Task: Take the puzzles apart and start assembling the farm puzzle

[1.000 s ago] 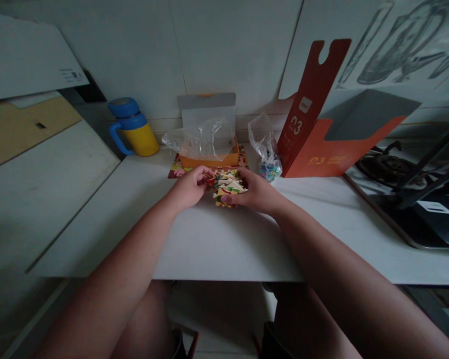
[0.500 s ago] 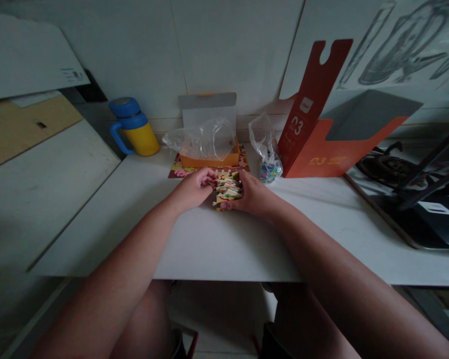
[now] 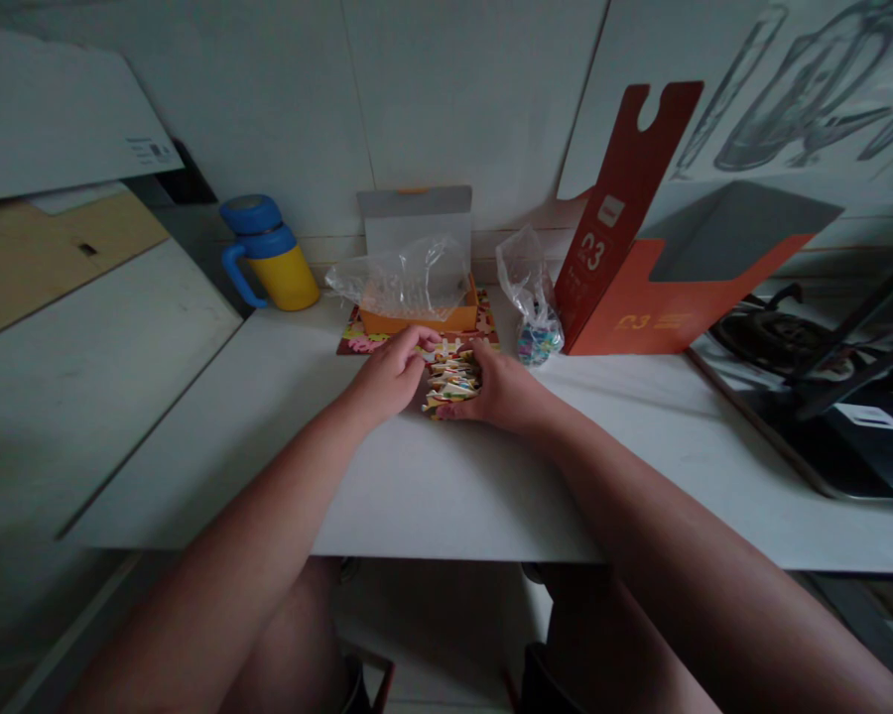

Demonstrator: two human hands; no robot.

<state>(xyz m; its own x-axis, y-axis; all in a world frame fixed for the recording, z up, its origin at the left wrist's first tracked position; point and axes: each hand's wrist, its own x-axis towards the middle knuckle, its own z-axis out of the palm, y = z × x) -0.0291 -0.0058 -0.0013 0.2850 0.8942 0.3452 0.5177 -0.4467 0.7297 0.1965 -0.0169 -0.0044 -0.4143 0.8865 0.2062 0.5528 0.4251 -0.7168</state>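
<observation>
A stack of colourful jigsaw puzzle pieces (image 3: 452, 381), with knobbed edges and pale layers between, sits on the white table. My right hand (image 3: 507, 385) grips it from the right, thumb at the near end and fingers at the far end. On the other side is my left hand (image 3: 396, 375), its fingers reaching over the stack's far left corner and its thumb apart from them. I see nothing held in the left hand. Just behind the stack lies a patterned puzzle sheet (image 3: 355, 338), partly under an open orange box (image 3: 409, 323).
Clear plastic wrap (image 3: 398, 283) drapes over the orange box. To its right stands a knotted plastic bag (image 3: 537, 335) with small coloured pieces, beside a tall orange carton (image 3: 632, 307). A blue-yellow jug (image 3: 275, 258) is at the back left, a black stove (image 3: 811, 387) at the right.
My left hand's fingers have stretched out from a pinch at the stack's left side and moved over its far end. My right hand stays around the stack.
</observation>
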